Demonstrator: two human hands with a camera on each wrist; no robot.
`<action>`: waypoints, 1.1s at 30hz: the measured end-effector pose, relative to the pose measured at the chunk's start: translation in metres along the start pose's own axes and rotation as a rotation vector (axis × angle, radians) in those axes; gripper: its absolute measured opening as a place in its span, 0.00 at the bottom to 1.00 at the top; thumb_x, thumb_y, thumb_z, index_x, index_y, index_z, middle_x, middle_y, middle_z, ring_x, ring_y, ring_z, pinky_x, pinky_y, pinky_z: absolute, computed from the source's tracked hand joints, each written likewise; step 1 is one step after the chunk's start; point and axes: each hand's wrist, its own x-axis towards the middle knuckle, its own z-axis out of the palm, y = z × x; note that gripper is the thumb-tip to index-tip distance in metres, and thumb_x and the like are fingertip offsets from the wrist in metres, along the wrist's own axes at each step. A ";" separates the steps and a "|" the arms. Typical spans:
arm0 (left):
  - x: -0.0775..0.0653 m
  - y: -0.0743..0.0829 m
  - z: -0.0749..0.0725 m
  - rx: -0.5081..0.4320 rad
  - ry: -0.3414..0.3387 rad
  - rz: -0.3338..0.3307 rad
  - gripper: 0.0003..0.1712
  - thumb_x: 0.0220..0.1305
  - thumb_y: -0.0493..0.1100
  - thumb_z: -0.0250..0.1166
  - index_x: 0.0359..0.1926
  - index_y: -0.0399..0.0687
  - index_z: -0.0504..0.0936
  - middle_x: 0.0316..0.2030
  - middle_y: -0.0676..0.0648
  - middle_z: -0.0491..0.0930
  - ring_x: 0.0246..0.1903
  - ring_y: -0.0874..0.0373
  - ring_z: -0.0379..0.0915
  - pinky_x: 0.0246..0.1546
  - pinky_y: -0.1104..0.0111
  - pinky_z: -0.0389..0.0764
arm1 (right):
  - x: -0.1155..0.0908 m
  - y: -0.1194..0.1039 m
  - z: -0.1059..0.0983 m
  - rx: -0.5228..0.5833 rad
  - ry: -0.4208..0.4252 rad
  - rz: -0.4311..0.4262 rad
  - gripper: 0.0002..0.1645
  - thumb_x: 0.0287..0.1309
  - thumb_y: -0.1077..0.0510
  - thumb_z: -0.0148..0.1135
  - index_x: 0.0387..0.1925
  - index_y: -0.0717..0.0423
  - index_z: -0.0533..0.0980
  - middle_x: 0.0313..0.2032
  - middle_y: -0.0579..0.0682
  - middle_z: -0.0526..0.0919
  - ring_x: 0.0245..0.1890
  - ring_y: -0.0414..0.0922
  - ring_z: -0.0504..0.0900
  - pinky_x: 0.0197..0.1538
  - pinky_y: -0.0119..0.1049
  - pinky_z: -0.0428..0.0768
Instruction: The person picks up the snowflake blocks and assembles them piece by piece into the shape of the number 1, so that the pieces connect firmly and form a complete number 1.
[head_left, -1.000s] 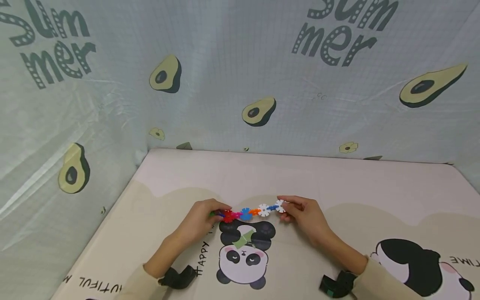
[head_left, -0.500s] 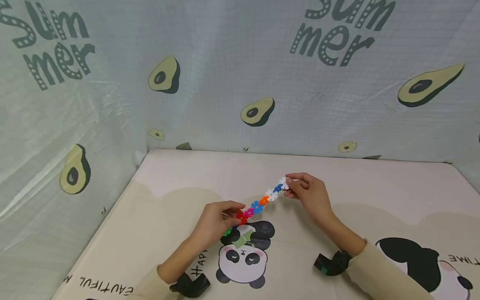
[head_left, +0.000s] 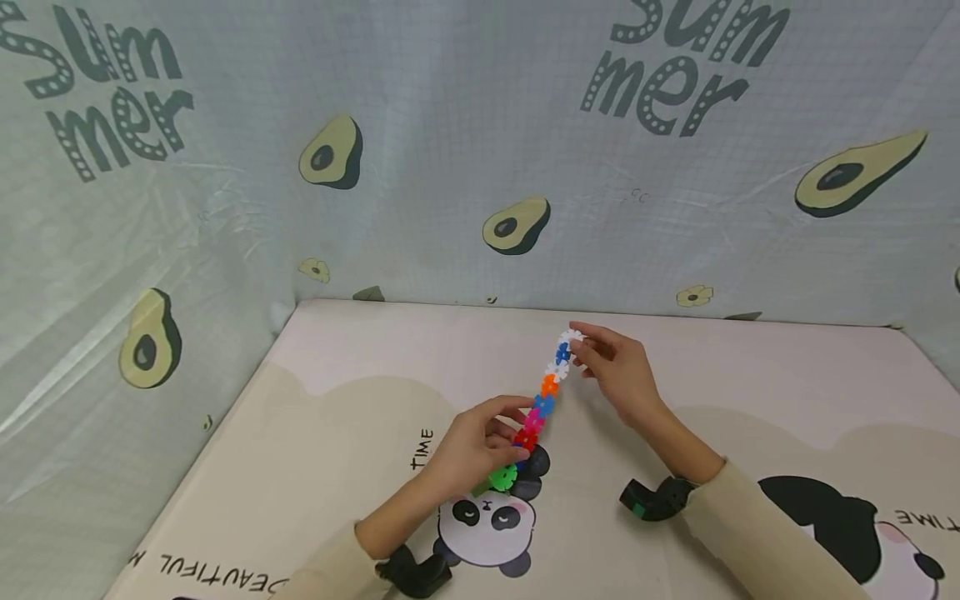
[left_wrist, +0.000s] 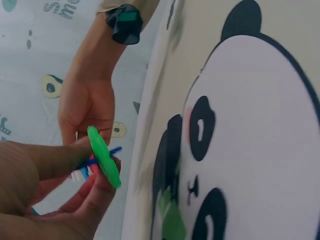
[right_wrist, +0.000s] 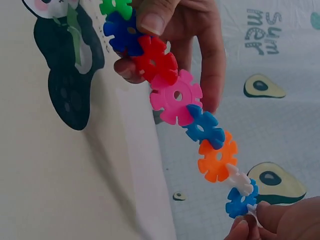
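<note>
A chain of interlocking plastic snowflake discs stretches between both hands, slanting up to the right in the head view. My left hand pinches it near its lower end, at the dark blue and red discs. Past those fingers sticks out a green disc, the chain's end. With thumb and fingertips my right hand pinches the white disc at the upper end. Seen from the right wrist, the row runs from green through dark blue, red, a pink disc, blue, an orange disc, white and blue to white.
The table wears a cover printed with a panda under the left hand and another panda at the right. A curtain with avocado prints hangs behind and to the left. Black wrist devices sit on both wrists.
Both hands have moved with the chain: the right one up and away, the left one to the right. The chain has swung from nearly level to steeply slanted, and its green end now shows.
</note>
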 end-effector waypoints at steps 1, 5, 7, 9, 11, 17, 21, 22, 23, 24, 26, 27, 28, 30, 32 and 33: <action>0.001 -0.001 0.002 -0.016 -0.018 0.001 0.33 0.53 0.27 0.69 0.61 0.46 0.74 0.46 0.45 0.75 0.39 0.55 0.78 0.39 0.72 0.80 | 0.002 0.002 0.000 -0.001 -0.004 -0.005 0.23 0.65 0.54 0.59 0.60 0.56 0.74 0.42 0.59 0.77 0.41 0.57 0.79 0.39 0.30 0.80; 0.004 -0.004 0.009 -0.068 -0.079 0.013 0.35 0.51 0.27 0.71 0.61 0.44 0.73 0.46 0.45 0.73 0.40 0.56 0.77 0.40 0.72 0.80 | 0.005 0.007 0.000 0.008 -0.028 -0.010 0.22 0.65 0.55 0.59 0.58 0.58 0.75 0.43 0.57 0.76 0.41 0.57 0.78 0.38 0.29 0.80; 0.006 -0.007 0.013 -0.100 -0.095 0.012 0.35 0.51 0.27 0.71 0.61 0.43 0.73 0.46 0.45 0.73 0.40 0.56 0.77 0.40 0.71 0.80 | 0.007 0.011 0.000 0.016 -0.037 -0.002 0.22 0.66 0.55 0.59 0.58 0.58 0.75 0.44 0.57 0.76 0.41 0.56 0.78 0.38 0.28 0.80; 0.007 -0.008 0.017 -0.117 -0.094 0.009 0.35 0.50 0.26 0.71 0.61 0.43 0.73 0.46 0.45 0.73 0.41 0.56 0.76 0.41 0.71 0.80 | 0.009 0.015 0.000 0.019 -0.042 0.001 0.22 0.66 0.55 0.59 0.58 0.58 0.75 0.44 0.57 0.77 0.40 0.55 0.78 0.37 0.28 0.79; 0.009 -0.009 0.021 -0.124 -0.081 -0.004 0.34 0.50 0.27 0.71 0.61 0.43 0.74 0.45 0.45 0.73 0.40 0.56 0.76 0.40 0.71 0.80 | 0.012 0.020 0.001 0.017 -0.045 -0.005 0.22 0.66 0.55 0.59 0.58 0.59 0.75 0.44 0.57 0.77 0.39 0.55 0.77 0.37 0.28 0.79; 0.012 -0.012 0.032 -0.142 -0.038 -0.006 0.34 0.51 0.27 0.71 0.61 0.40 0.73 0.44 0.44 0.75 0.39 0.53 0.78 0.40 0.72 0.80 | 0.020 0.035 0.002 -0.031 -0.068 -0.041 0.22 0.66 0.52 0.59 0.56 0.60 0.76 0.43 0.58 0.80 0.34 0.53 0.73 0.30 0.28 0.73; 0.016 -0.015 0.039 -0.174 -0.026 0.011 0.35 0.52 0.29 0.71 0.62 0.40 0.72 0.43 0.45 0.76 0.37 0.55 0.80 0.39 0.72 0.80 | 0.024 0.043 0.004 -0.097 -0.083 -0.078 0.22 0.66 0.50 0.59 0.55 0.58 0.77 0.46 0.56 0.82 0.38 0.50 0.75 0.33 0.28 0.74; 0.016 -0.016 0.040 -0.172 -0.020 0.010 0.35 0.52 0.29 0.71 0.62 0.40 0.72 0.42 0.45 0.76 0.36 0.56 0.80 0.40 0.73 0.80 | 0.025 0.045 0.005 -0.116 -0.086 -0.094 0.22 0.66 0.50 0.58 0.55 0.58 0.78 0.47 0.55 0.82 0.40 0.49 0.77 0.36 0.29 0.75; 0.017 -0.017 0.041 -0.173 -0.013 0.006 0.35 0.52 0.30 0.71 0.62 0.40 0.72 0.41 0.46 0.76 0.35 0.58 0.80 0.40 0.73 0.80 | 0.026 0.047 0.006 -0.129 -0.088 -0.106 0.22 0.66 0.50 0.58 0.55 0.57 0.78 0.47 0.55 0.82 0.41 0.49 0.78 0.38 0.30 0.76; 0.017 -0.019 0.042 -0.173 -0.006 -0.002 0.35 0.52 0.30 0.71 0.63 0.41 0.72 0.41 0.46 0.76 0.35 0.58 0.80 0.40 0.73 0.80 | 0.026 0.047 0.006 -0.144 -0.090 -0.119 0.21 0.66 0.50 0.58 0.55 0.57 0.78 0.48 0.55 0.82 0.43 0.49 0.79 0.41 0.32 0.77; 0.018 -0.020 0.043 -0.165 0.010 -0.016 0.35 0.52 0.29 0.71 0.63 0.41 0.72 0.41 0.46 0.75 0.35 0.57 0.80 0.40 0.73 0.79 | 0.028 0.050 0.008 -0.179 -0.088 -0.143 0.21 0.66 0.50 0.58 0.55 0.57 0.78 0.48 0.55 0.83 0.45 0.50 0.80 0.45 0.37 0.78; 0.018 -0.019 0.043 -0.159 0.015 -0.019 0.35 0.52 0.29 0.71 0.62 0.40 0.72 0.41 0.46 0.75 0.35 0.57 0.80 0.40 0.73 0.79 | 0.028 0.050 0.008 -0.185 -0.085 -0.148 0.21 0.66 0.50 0.58 0.55 0.57 0.78 0.47 0.55 0.83 0.45 0.50 0.81 0.45 0.39 0.79; 0.018 -0.017 0.043 -0.149 0.017 -0.027 0.34 0.52 0.29 0.71 0.62 0.39 0.72 0.41 0.45 0.75 0.36 0.55 0.80 0.40 0.73 0.79 | 0.028 0.050 0.008 -0.190 -0.082 -0.150 0.21 0.66 0.50 0.58 0.55 0.57 0.78 0.47 0.55 0.83 0.45 0.51 0.81 0.46 0.41 0.79; 0.018 -0.010 0.042 -0.132 0.019 -0.034 0.33 0.52 0.27 0.70 0.61 0.35 0.72 0.42 0.42 0.74 0.36 0.51 0.80 0.40 0.73 0.79 | 0.028 0.049 0.008 -0.202 -0.074 -0.149 0.21 0.66 0.51 0.58 0.55 0.56 0.78 0.47 0.54 0.83 0.44 0.50 0.81 0.46 0.42 0.78; 0.017 -0.005 0.042 -0.114 0.021 -0.034 0.32 0.52 0.26 0.69 0.60 0.32 0.73 0.42 0.41 0.74 0.35 0.50 0.79 0.39 0.74 0.79 | 0.029 0.048 0.008 -0.209 -0.069 -0.152 0.20 0.66 0.51 0.58 0.55 0.56 0.78 0.47 0.54 0.83 0.44 0.50 0.81 0.46 0.42 0.78; 0.017 -0.003 0.041 -0.105 0.023 -0.035 0.32 0.52 0.25 0.69 0.60 0.32 0.73 0.42 0.40 0.74 0.35 0.50 0.79 0.39 0.74 0.79 | 0.029 0.048 0.009 -0.206 -0.069 -0.153 0.20 0.66 0.52 0.58 0.54 0.56 0.78 0.46 0.54 0.83 0.43 0.50 0.81 0.45 0.42 0.78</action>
